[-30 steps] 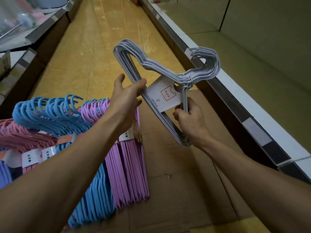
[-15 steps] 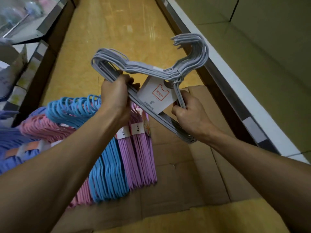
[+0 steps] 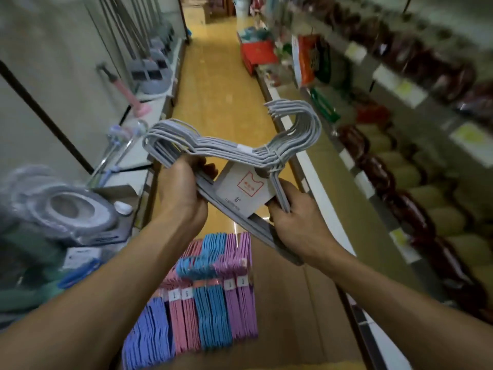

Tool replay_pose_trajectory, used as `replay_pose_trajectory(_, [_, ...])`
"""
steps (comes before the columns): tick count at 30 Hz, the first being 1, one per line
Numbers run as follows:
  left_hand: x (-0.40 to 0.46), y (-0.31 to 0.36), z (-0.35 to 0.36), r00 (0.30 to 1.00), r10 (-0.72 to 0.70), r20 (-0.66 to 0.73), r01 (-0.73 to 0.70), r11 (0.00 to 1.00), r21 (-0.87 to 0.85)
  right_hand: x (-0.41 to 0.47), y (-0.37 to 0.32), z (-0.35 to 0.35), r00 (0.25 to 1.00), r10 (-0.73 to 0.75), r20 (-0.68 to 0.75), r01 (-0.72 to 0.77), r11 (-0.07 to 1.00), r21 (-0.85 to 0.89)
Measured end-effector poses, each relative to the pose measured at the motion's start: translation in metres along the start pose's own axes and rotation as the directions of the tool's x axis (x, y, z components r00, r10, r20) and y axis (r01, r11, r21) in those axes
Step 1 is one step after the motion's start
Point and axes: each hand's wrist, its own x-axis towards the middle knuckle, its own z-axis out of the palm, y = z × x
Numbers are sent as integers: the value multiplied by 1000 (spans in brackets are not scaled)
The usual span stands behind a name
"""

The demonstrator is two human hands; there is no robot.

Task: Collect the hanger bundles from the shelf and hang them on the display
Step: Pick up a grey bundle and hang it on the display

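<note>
**Both hands gripped grey hanger bundle over aisle**

Grey hanger bundle [image 3: 229,153] sat mid-frame, held up in the air above the floor, hooks pointing to the upper right, tilted. Left hand [image 3: 181,193] was clenched around the bundle's left shoulder end. Right hand [image 3: 296,220] was clenched around the lower bars near the neck, fingers wrapped. White card tag [image 3: 244,189] with a red square mark hung between the two hands, touching the bundle.

Lower centre of frame: coloured hanger bundles [image 3: 208,303] lay side by side on flattened cardboard [image 3: 288,303] — purple-blue, pink, blue, lilac, left to right, each with small white labels. Not touched by either hand.

Yellow floor [image 3: 218,84] ran up the middle. Left of frame: shelf [image 3: 149,118] with mop-type goods, a round grey item lower left, blurred. Right of frame: shelving [image 3: 394,161] with dark red and pale packets, motion-blurred, contents unclear. Red box [image 3: 257,56] stood on the floor in the upper centre.
</note>
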Motion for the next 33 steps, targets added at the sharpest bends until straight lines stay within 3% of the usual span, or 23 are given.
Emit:
replay_pose_trajectory(9, [-78, 232, 91, 999, 0, -36, -4, 994, -107, 19, -251, -120, 994, -60, 90, 70, 990, -121])
replay_pose_trajectory(16, [-129, 357, 111, 999, 40, -29, -45, 981, -190, 1, -397, -166, 986, -126, 107, 148, 962, -232])
replay_pose_trajectory(25, [-171, 428, 100, 989, 140, 50, -124, 962, -241, -36, -488, -172, 985, -171, -5, 156, 909, -386])
replay_pose_trajectory(33, [-223, 462, 78, 979, 198, -41, -202, 943, -263, -55, -512, -158, 959, -281, 16, 275, 921, -277])
